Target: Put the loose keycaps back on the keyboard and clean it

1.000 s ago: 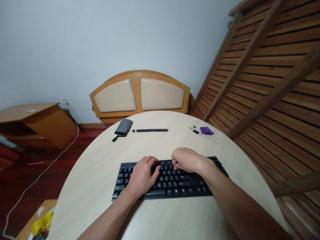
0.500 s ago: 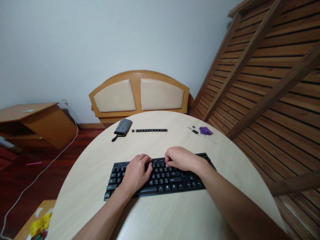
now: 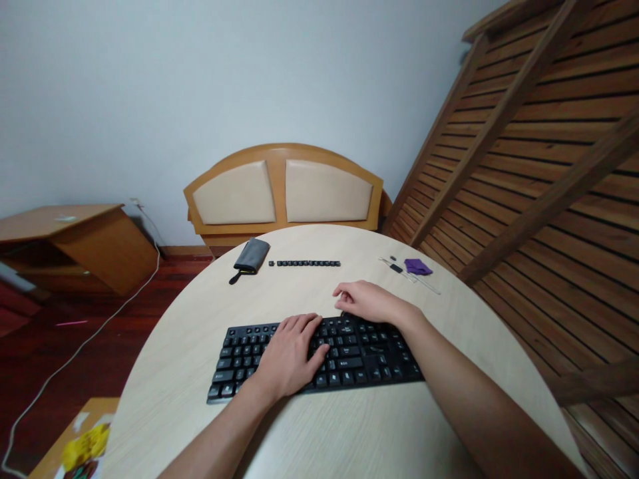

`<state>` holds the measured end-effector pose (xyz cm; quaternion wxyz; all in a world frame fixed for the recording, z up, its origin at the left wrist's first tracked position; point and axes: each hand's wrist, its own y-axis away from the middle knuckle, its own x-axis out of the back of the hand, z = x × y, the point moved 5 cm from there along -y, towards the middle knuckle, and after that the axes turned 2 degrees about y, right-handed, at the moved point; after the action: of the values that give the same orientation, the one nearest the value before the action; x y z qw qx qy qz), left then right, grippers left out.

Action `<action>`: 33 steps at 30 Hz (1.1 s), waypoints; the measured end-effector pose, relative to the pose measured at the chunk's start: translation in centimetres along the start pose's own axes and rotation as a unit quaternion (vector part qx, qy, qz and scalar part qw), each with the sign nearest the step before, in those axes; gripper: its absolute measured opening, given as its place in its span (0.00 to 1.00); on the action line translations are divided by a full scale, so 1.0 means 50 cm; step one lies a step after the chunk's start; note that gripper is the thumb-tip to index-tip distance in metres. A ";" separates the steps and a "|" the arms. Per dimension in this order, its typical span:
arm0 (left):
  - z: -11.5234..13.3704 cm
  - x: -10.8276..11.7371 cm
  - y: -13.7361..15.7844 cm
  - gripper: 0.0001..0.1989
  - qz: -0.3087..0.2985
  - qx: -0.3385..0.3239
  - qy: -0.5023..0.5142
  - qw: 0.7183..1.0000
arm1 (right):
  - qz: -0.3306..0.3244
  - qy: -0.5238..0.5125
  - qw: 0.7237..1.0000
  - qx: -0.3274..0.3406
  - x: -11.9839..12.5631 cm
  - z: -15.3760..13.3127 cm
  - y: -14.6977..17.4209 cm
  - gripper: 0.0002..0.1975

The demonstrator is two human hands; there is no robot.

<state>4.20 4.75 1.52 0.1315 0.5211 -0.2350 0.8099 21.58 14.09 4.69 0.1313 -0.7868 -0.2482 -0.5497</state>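
A black keyboard (image 3: 351, 363) lies on the round table in front of me. My left hand (image 3: 292, 352) rests flat on its middle keys, fingers stretched out and thumb apart. Just beyond the keyboard's back edge, my right hand (image 3: 367, 301) is raised with its fingers curled toward the thumb. Whatever those fingers may pinch is too small to make out. Farther back is a row of small black keycaps (image 3: 309, 263), with a single keycap (image 3: 271, 263) set apart at its left end.
A grey zip pouch (image 3: 252, 255) lies at the back left of the table (image 3: 170, 372). At the back right are a purple cloth (image 3: 418, 267) and thin wire tools (image 3: 424, 284) beside small dark pieces. A padded headboard (image 3: 329, 191) stands behind; wooden slats (image 3: 539, 173) lean at the right.
My right hand has lifted off the keys toward the keyboard's back edge. My left hand has slid right and flattened, its fingers less curled. The view has shifted slightly.
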 end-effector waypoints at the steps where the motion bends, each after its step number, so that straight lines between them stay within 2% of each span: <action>1: -0.001 0.001 0.000 0.24 -0.003 -0.002 0.002 1.000 | 0.015 0.018 0.999 -0.026 0.005 0.018 -0.014 0.17; 5: -0.005 0.001 -0.002 0.25 -0.013 -0.004 0.009 1.000 | 0.049 0.081 0.989 -0.113 0.015 0.084 -0.078 0.26; 10: -0.007 0.004 -0.004 0.24 -0.018 -0.004 0.017 1.000 | 0.057 0.125 0.979 -0.151 0.012 0.114 -0.143 0.29; 13: -0.008 0.006 -0.005 0.24 -0.014 -0.002 0.019 1.000 | 0.072 0.136 0.976 -0.154 0.006 0.113 -0.161 0.27; 17: -0.010 0.004 -0.005 0.24 -0.014 0.000 0.019 1.000 | 0.086 0.133 0.973 -0.165 -0.004 0.113 -0.167 0.19; 22: -0.009 0.003 -0.005 0.24 -0.013 -0.001 0.021 1.000 | 0.082 0.103 0.972 -0.195 -0.004 0.124 -0.136 0.13; 25: -0.006 0.006 -0.005 0.24 -0.014 -0.001 0.019 1.000 | 0.063 0.060 0.979 -0.186 0.004 0.119 -0.095 0.10; 29: 0.000 0.009 -0.008 0.24 -0.012 0.005 0.019 1.000 | 0.015 -0.041 0.993 -0.111 0.011 0.088 -0.025 0.10; 33: 0.007 0.006 -0.024 0.22 -0.017 0.034 0.010 0.999 | -0.039 -0.126 0.991 -0.032 0.008 0.053 0.029 0.12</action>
<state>4.88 5.58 2.21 0.1294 0.5208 -0.1970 0.8205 24.57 14.24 4.23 0.0519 -0.8431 -0.2757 -0.4588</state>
